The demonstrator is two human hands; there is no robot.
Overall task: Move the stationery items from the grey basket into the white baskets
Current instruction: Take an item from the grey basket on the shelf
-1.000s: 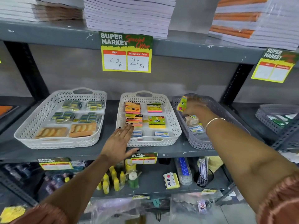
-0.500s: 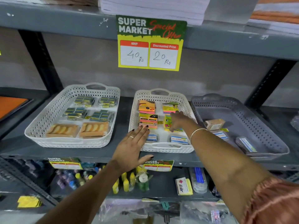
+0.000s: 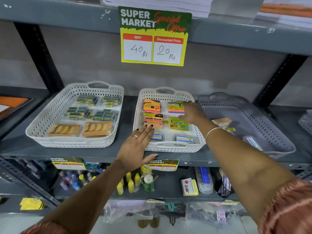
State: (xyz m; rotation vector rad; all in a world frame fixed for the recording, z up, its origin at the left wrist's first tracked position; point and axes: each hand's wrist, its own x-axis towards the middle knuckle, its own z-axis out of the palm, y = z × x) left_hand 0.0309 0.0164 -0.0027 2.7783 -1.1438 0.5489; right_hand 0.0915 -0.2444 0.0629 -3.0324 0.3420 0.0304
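Note:
The grey basket point(image 3: 271, 127) stands at the right of the shelf and holds a brown box point(image 3: 221, 122) and a flat packet point(image 3: 253, 143). The middle white basket point(image 3: 168, 148) holds sticky-note packs, among them a green and yellow pack point(image 3: 179, 124) lying flat. My right hand point(image 3: 192, 113) hovers over that basket's right side with fingers apart and nothing in it. My left hand point(image 3: 136, 146) rests flat on the basket's near left corner, fingers spread. The left white basket point(image 3: 67, 143) holds small boxed packs and two orange packs.
A price sign point(image 3: 154, 36) hangs from the shelf above. Paper stacks point(image 3: 160, 4) lie on that upper shelf. The shelf below carries yellow bottles point(image 3: 130, 183), a white and yellow pack point(image 3: 189, 186) and other small goods. A black upright point(image 3: 278, 78) stands behind the grey basket.
My right hand carried the green and yellow pack from the grey basket into the middle white basket and let go of it. My left hand stayed on the basket corner.

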